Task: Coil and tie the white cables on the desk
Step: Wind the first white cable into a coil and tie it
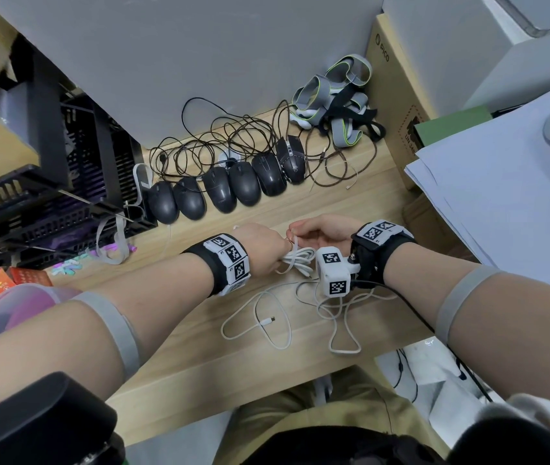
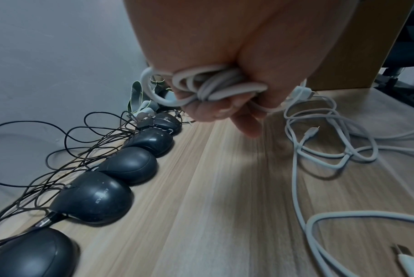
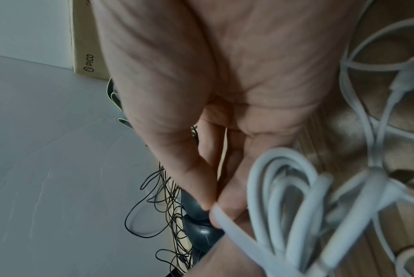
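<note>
Left hand (image 1: 262, 245) grips coiled white cable (image 1: 295, 260); right hand (image 1: 317, 231) pinches flat tie (image 1: 293, 243), apparently.

White cables (image 1: 268, 322); black mice (image 1: 215, 193); light wood-grain desk (image 1: 199, 357); grey-green straps (image 1: 334, 92).

We take this for an office or tech lab. We see a wooden desk (image 1: 300, 209) against a grey partition (image 1: 199, 62). A row of mice (image 1: 220, 189) lies by that partition with tangled black cords (image 1: 220, 135); right of them stand a PICO box (image 1: 391, 82) and papers (image 1: 502, 213), and left a black tray rack (image 1: 48, 196).
</note>
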A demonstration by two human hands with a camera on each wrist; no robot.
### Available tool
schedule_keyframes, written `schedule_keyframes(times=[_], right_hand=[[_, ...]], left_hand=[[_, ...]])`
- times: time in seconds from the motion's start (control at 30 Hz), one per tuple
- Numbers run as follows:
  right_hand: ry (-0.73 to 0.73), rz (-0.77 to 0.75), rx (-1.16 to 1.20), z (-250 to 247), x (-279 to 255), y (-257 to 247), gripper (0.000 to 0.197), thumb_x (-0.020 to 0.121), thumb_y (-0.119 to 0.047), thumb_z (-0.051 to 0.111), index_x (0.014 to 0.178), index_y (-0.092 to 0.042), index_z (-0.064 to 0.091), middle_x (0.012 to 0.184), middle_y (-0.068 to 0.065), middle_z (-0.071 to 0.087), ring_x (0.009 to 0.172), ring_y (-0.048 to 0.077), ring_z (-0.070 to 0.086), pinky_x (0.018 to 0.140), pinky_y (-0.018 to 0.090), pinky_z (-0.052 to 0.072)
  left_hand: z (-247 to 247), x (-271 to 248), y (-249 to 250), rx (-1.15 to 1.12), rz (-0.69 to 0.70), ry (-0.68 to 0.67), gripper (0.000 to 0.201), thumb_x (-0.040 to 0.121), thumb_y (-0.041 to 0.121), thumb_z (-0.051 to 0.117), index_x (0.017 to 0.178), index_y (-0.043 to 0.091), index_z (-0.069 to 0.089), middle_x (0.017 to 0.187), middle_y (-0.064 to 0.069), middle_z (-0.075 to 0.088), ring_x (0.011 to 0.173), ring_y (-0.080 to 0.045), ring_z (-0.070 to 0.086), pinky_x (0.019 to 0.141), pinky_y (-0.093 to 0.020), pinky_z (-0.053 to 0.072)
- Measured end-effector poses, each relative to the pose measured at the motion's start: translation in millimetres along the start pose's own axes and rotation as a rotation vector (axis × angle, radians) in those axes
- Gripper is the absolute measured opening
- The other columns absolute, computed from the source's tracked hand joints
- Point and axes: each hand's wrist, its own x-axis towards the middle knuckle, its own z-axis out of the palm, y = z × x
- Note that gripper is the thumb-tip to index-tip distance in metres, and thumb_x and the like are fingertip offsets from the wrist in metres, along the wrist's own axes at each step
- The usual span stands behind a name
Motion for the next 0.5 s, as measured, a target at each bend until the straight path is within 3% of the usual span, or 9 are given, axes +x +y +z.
schedule_keyframes(times=[0.1,0.23,0.33,0.5], right_hand=[[0.026,0.007,0.012,-0.8,0.5,-1.2,0.010,0.091,0.006,0.054,0.087,-0.001,0.061,0.082,0.011,0.064,0.060,0.018,0.070,0.055,0.028,0.059],[-0.086,0.052,-0.057,-0.6,-3.2,-2.1,0.015,0.095,0.000,0.048,0.083,-0.002,0.057,0.071,0.007,0.063,0.059,0.014,0.068,0.057,0.027,0.057],[-0.071,0.091,-0.049,-1.5,-3.4,-2.1,0.015,0.095,-0.002,0.051,0.082,-0.002,0.060,0.069,0.008,0.064,0.060,0.017,0.068,0.058,0.030,0.058],[-0.054,0.146,-0.022,-0.4,-4.7,-2.0,0.008,0.091,-0.002,0.056,0.083,-0.002,0.056,0.070,0.011,0.063,0.061,0.023,0.066,0.060,0.036,0.058]], left_hand=[[0.9,0.2,0.0,0.003,0.007,0.016,0.021,0.097,0.028,0.049,0.112,0.018,0.059,0.105,-0.007,0.070,0.095,-0.033,0.065,0.075,-0.037,0.049],[1.7,0.2,-0.8,0.018,0.010,0.030,0.023,0.097,0.027,0.049,0.114,0.017,0.059,0.107,-0.008,0.070,0.098,-0.033,0.064,0.074,-0.035,0.046],[2.8,0.1,-0.7,0.041,0.013,0.044,0.024,0.098,0.028,0.048,0.115,0.015,0.058,0.108,-0.009,0.070,0.098,-0.034,0.065,0.071,-0.034,0.041],[3.0,-1.2,-0.6,0.015,0.020,0.039,0.023,0.098,0.028,0.047,0.114,0.016,0.057,0.106,-0.007,0.070,0.095,-0.033,0.064,0.075,-0.037,0.048]])
